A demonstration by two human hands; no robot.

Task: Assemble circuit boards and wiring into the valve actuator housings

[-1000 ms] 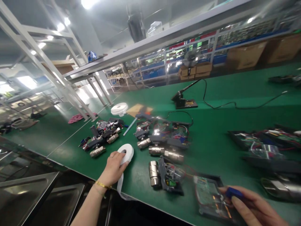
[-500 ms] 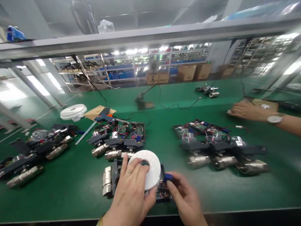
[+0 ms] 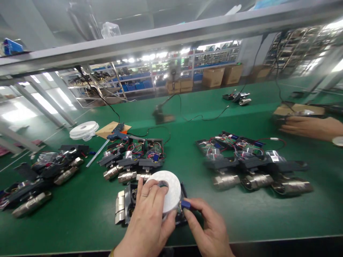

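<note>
The person's left hand (image 3: 150, 214), with a thin ring on one finger, is closed on a thick white roll of tape (image 3: 173, 187), and some fingertips reach into the hole in its middle. This roll is above an open dark grey housing with electronics inside (image 3: 130, 203), at the near edge of the green surface (image 3: 80, 225); if the two are touching, I cannot tell. A silvery metal valve body (image 3: 120, 207) stands to the left of the roll, joined to the housing.

Just to the right of the roll, the right hand (image 3: 209, 225) has its thumb and finger together on a small dark blue block (image 3: 185, 204). The block is near the right end of the housing.

Behind the roll, a little to the left, three open units with metal valves (image 3: 136, 153) are placed side by side. Farther behind them I see a blue-grey glue gun (image 3: 116, 132) with a long translucent stick (image 3: 98, 153), on a tan sheet (image 3: 106, 129). Well to the right of the roll is another group of open units (image 3: 246, 160), and well to the left one more (image 3: 44, 175). Far to the right and behind, a co-worker's hand (image 3: 304, 126) is at a brown open box (image 3: 297, 109); its fingers are too blurred to tell the grip.
</note>
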